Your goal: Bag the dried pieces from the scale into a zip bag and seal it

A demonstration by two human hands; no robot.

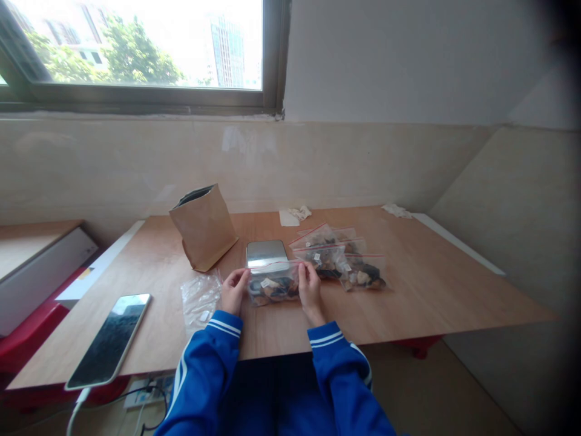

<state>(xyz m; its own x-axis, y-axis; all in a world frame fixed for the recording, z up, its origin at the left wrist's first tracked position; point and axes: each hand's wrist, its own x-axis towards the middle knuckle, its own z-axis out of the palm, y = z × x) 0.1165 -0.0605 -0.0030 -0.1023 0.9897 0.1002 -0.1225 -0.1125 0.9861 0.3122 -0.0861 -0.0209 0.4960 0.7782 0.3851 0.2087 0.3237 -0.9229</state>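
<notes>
A clear zip bag (273, 286) filled with dark and pale pieces stands on the wooden table (422, 290) right in front of me. My left hand (235, 289) pinches its left top corner and my right hand (310, 287) pinches its right top corner, along the red zip strip. Just behind the bag lies a small silver scale (267, 252). Several filled zip bags (345, 260) are piled to the right of my right hand. To the left of my left hand, a stack of empty clear bags (200, 298) lies flat.
A brown paper pouch (203, 226) stands open at the back left. A phone (110, 339) on a white cable lies near the front left edge. Crumpled paper scraps (299, 212) sit along the far edge by the wall. A white-and-red cabinet (40, 272) stands left of the table.
</notes>
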